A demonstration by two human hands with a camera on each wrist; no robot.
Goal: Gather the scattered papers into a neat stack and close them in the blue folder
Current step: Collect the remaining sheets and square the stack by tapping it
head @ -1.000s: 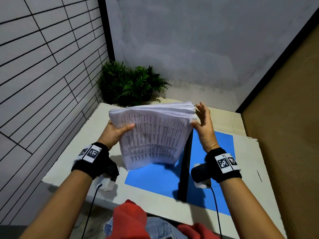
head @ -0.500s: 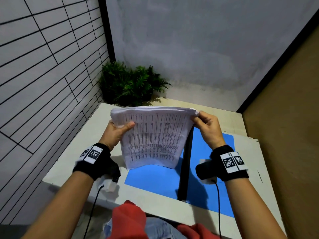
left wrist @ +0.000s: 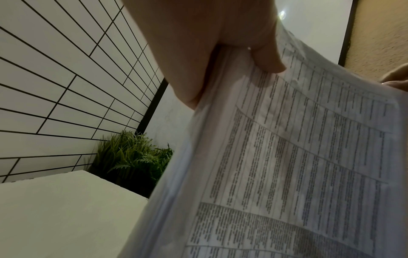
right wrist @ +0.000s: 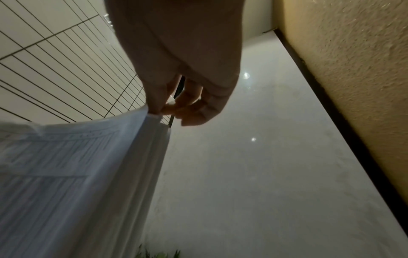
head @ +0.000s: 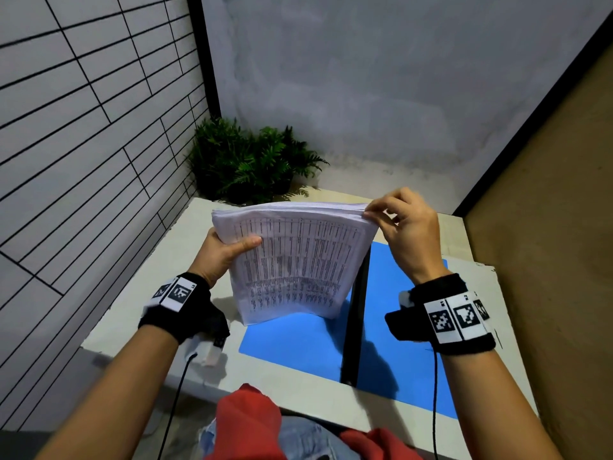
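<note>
Fingers, left hand (head: 223, 252): thumb across the printed face, fingers behind, clamping the left edge of the paper stack (head: 295, 260).
Fingers, right hand (head: 409, 234): thumb and forefinger pinch the stack's top right corner; other fingers loosely curled.
Stack position: upright, lower edge resting on the left panel of the open blue folder (head: 292, 340) on the desk (head: 298, 390).
Purpose of hold: probably jogging the sheets square against the folder.
Orientation: printed face toward the person; long axis roughly vertical, top tilted left.
Background: potted fern (head: 252, 164) at the desk's far left corner.
</note>
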